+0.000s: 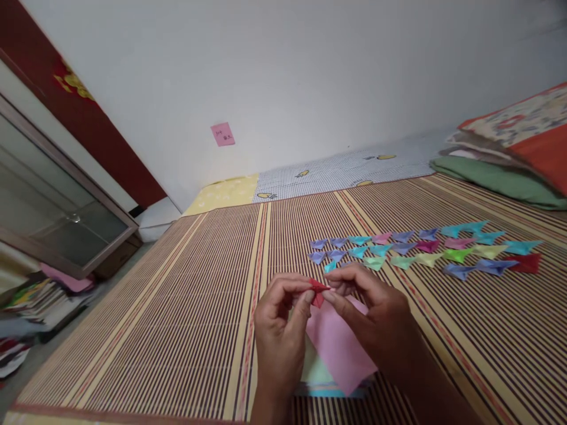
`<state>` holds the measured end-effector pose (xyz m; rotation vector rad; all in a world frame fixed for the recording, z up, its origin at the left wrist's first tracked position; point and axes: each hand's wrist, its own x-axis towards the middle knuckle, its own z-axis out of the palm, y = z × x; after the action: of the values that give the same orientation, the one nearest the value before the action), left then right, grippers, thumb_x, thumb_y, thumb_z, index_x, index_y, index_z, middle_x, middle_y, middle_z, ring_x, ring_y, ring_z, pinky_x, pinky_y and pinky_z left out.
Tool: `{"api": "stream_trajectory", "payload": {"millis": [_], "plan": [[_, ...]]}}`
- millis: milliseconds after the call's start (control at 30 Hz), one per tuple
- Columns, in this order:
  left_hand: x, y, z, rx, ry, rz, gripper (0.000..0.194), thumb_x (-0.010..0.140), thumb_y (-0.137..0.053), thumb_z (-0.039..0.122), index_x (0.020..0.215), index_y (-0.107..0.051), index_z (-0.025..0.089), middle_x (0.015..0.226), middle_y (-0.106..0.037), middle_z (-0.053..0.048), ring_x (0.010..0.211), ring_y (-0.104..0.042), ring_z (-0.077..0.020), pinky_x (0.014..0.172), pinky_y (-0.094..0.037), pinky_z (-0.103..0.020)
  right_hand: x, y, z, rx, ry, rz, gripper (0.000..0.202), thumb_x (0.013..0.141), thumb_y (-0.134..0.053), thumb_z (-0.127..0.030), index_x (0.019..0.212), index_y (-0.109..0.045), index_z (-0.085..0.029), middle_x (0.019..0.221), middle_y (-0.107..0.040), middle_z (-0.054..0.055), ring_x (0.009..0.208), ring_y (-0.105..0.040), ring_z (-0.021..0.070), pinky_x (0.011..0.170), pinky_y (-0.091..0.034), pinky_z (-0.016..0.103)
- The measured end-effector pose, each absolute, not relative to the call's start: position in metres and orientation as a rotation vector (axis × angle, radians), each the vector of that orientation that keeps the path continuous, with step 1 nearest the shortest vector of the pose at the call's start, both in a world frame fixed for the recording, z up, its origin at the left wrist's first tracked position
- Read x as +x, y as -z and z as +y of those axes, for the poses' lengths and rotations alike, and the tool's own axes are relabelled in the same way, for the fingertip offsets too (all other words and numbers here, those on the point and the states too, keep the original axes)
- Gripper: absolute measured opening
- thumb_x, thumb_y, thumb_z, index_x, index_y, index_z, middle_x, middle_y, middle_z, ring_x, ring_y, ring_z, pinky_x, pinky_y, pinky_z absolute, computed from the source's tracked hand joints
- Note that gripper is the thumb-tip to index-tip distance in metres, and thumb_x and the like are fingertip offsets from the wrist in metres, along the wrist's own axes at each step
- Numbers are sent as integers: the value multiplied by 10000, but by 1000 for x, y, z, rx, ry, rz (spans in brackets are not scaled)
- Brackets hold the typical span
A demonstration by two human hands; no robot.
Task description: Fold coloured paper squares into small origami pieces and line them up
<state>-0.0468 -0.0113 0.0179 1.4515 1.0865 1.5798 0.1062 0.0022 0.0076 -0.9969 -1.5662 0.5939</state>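
Observation:
A small red folded paper point(318, 289) is held up between my two hands, above a stack of coloured paper. My left hand point(281, 319) pinches its left side between thumb and fingers. On its right tip, my right hand point(372, 307) closes thumb and fingertips. Beneath them a pink paper sheet point(341, 348) lies askew on the stack, with a pale green sheet point(316, 366) and blue edges showing under it. Several folded paper pieces point(403, 249) in blue, purple, pink, green, yellow and red sit in rows beyond my right hand.
A striped bamboo mat point(199, 295) covers the bed. Folded bedding point(509, 171) is piled at the far right. A pink note point(222, 134) is stuck to the white wall. On the left stand a glass-doored cabinet point(57, 183) and a pile of books point(39, 301).

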Motion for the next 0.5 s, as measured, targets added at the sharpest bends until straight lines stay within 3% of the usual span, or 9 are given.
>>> {"api": "stream_trajectory", "payload": {"millis": [133, 400, 500], "plan": [[-47, -17, -12, 1490, -1505, 1107, 88, 947, -683, 169, 887, -729, 214, 973, -682, -39, 889, -652, -172, 750, -518, -271, 108, -9, 0, -934, -422, -1631, 66, 972, -650, -233, 1001, -705, -255, 949, -701, 23, 898, -677, 202, 781, -524, 317], [-47, -17, -13, 1425, -1449, 1061, 125, 947, -681, 196, 822, -689, 197, 1015, -655, -32, 753, -600, -124, 616, -483, -225, 107, -14, -1, -908, -498, -1656, 152, 988, -583, -202, 867, -668, -237, 817, -665, 10, 778, -630, 189, 686, -476, 311], [-47, -15, -13, 1487, -1469, 1080, 130, 951, -668, 175, 825, -691, 199, 1030, -662, -36, 835, -641, -145, 701, -507, -251, 106, -14, -2, -906, -486, -1667, 97, 971, -597, -191, 942, -680, -232, 858, -673, 8, 759, -613, 176, 668, -465, 300]]}}
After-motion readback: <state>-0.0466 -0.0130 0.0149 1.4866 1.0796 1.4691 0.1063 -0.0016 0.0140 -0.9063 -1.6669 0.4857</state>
